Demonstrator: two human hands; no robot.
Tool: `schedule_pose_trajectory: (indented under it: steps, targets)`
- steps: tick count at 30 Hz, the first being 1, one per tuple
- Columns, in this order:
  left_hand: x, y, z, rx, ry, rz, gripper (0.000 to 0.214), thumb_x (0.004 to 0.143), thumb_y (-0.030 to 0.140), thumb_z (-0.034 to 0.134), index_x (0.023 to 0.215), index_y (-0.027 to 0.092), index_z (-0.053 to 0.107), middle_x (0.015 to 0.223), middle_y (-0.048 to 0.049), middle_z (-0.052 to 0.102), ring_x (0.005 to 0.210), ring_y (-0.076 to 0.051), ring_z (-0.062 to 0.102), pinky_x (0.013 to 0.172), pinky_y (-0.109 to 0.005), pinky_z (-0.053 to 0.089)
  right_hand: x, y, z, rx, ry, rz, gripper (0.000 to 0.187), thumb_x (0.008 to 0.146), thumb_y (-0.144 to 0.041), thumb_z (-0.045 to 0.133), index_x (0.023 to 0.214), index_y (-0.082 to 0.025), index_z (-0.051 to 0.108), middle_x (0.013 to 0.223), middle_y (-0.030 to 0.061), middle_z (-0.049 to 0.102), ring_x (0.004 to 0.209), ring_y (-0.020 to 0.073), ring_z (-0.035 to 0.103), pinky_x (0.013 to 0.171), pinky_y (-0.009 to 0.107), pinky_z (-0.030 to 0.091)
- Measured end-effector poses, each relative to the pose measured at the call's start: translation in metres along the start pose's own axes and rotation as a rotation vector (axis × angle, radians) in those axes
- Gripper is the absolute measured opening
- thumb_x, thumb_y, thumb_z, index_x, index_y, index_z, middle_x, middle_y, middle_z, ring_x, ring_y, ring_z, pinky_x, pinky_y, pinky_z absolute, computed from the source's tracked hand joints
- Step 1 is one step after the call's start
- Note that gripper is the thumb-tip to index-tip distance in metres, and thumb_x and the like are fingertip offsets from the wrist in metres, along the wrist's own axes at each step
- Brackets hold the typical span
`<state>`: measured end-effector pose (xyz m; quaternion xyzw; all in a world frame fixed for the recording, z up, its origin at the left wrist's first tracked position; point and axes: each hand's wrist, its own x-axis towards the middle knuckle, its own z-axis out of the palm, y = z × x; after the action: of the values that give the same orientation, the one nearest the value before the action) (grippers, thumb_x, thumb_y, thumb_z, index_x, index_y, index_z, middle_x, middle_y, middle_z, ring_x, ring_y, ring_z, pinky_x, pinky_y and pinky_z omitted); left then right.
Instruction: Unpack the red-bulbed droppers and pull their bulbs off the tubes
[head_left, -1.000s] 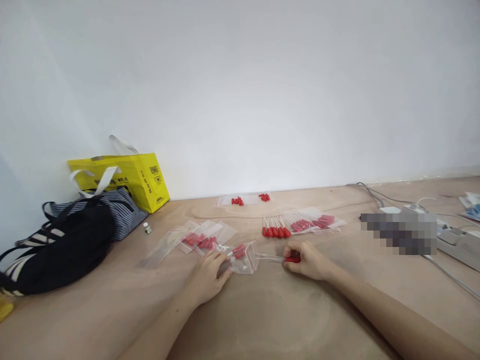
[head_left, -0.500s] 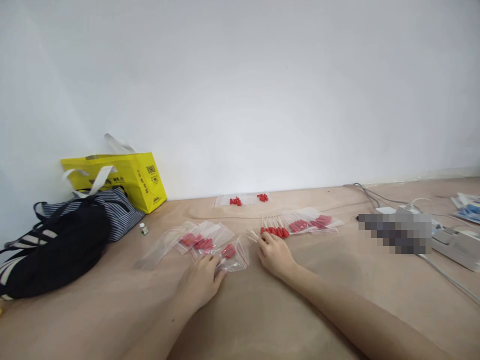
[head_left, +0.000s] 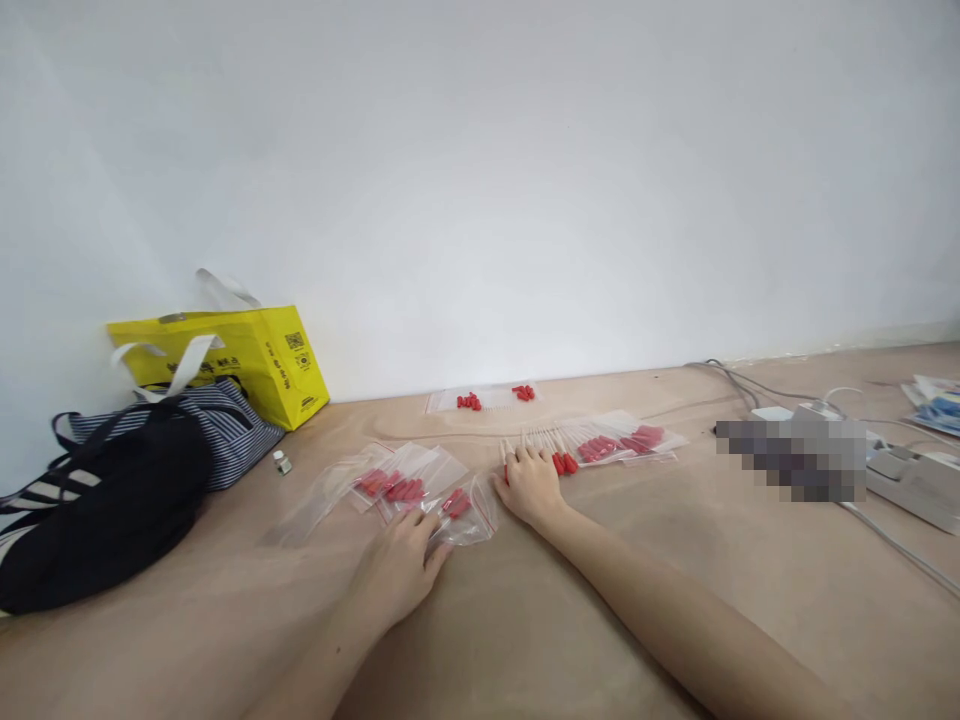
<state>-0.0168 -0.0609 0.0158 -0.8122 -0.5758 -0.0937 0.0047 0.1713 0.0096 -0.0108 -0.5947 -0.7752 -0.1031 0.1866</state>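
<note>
My left hand (head_left: 401, 562) lies with fingers stretched and thumb apart, fingertips on the near edge of a clear zip bag (head_left: 480, 515) holding red pieces. Beside it, more zip bags (head_left: 435, 466) with red-ended contents overlap. My right hand (head_left: 532, 487) is curled over the left end of a row of thin pale sticks with red tips (head_left: 559, 463). A red tip shows between its thumb and index finger; its fingers hide several others. Right of the row lies another clear bag (head_left: 616, 436) with red-tipped sticks inside.
A flat bag with small red pieces (head_left: 469, 402) lies near the wall. At left are a yellow bag (head_left: 296, 370), a striped bag (head_left: 240, 440), a black bag (head_left: 150, 500) and a small bottle (head_left: 282, 462). Cables and a white power strip (head_left: 911, 490) lie at right.
My right hand has shifted left and now covers the left end of the row; the slanted sticks by its fingers now stand in line with the others. My left hand stays put.
</note>
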Motion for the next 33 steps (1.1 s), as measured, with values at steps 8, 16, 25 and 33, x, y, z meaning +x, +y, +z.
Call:
schedule_pose_trajectory:
  steps: [8, 16, 25, 33]
  targets:
    - [0.004, -0.003, 0.011, -0.194, 0.051, 0.1, 0.026, 0.079, 0.032, 0.044, 0.1, 0.02, 0.054, 0.105, -0.0071, 0.056, 0.099, -0.021, 0.051, 0.084, -0.035, 0.041, -0.049, 0.04, -0.014, 0.26, 0.17, -0.073, 0.02, 0.081, -0.033, 0.045, 0.08, -0.02, 0.059, 0.08, 0.0041, 0.06, 0.08, 0.0181, 0.048, 0.076, 0.034, 0.026]
    - [0.007, -0.002, 0.017, -0.266, 0.045, 0.18, 0.037, 0.081, 0.034, 0.044, 0.115, 0.022, 0.049, 0.121, -0.0065, 0.05, 0.11, -0.021, 0.045, 0.094, -0.039, 0.037, -0.059, 0.054, -0.014, 0.564, 0.068, -0.199, 0.013, 0.078, -0.022, 0.049, 0.08, -0.021, 0.062, 0.074, 0.0027, 0.059, 0.073, 0.0154, 0.049, 0.071, 0.03, 0.036]
    - [0.007, 0.004, 0.016, -0.37, -0.008, 0.274, 0.031, 0.087, 0.034, 0.033, 0.105, 0.024, 0.056, 0.113, -0.0031, 0.056, 0.106, -0.017, 0.048, 0.092, -0.034, 0.038, -0.051, 0.038, -0.016, 0.673, 0.019, -0.367, 0.017, 0.081, -0.02, 0.046, 0.084, -0.022, 0.063, 0.088, 0.0015, 0.065, 0.08, 0.0126, 0.055, 0.077, 0.029, 0.034]
    - [0.011, 0.007, 0.016, -0.428, 0.014, 0.259, 0.021, 0.082, 0.023, 0.04, 0.094, 0.022, 0.057, 0.1, -0.0021, 0.062, 0.095, -0.017, 0.054, 0.085, -0.031, 0.042, -0.051, 0.034, -0.018, 0.624, -0.048, -0.374, 0.026, 0.073, -0.025, 0.057, 0.1, -0.023, 0.058, 0.107, 0.0023, 0.06, 0.086, 0.0157, 0.052, 0.077, 0.029, 0.032]
